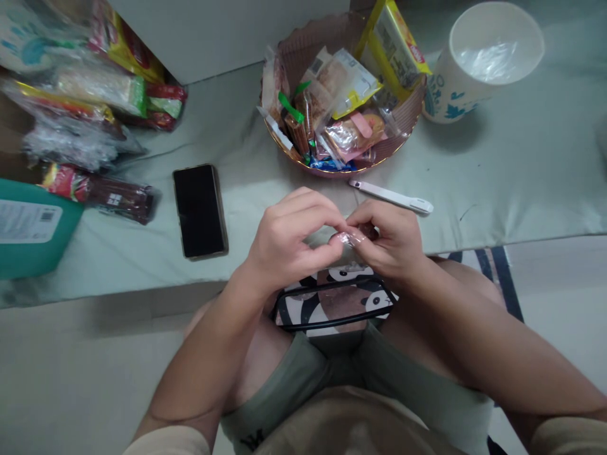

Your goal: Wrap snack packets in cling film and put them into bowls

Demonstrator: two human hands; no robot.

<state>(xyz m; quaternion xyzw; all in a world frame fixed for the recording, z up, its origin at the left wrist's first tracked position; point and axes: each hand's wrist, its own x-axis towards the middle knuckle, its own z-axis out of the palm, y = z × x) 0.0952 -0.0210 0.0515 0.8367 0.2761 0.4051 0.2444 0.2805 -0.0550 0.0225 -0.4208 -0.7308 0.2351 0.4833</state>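
Observation:
My left hand and my right hand meet in front of the basket, thumbs and fingertips pinched together. Between them is a small piece of shiny clear plastic wrap. Something dark shows under my right fingers, too hidden to name. Just beyond my right hand lies a white, slim utility cutter. A pinkish scalloped basket with a gold rim holds several wrapped snacks. Below my hands, between my thighs, a black-rimmed rectangular object shows a panda print.
A black-screened phone lies left of my hands. Packaged snacks are piled at the far left, near a teal container. At the back right stands a white paper cup with clear plastic inside. The cloth-covered surface ends before my lap.

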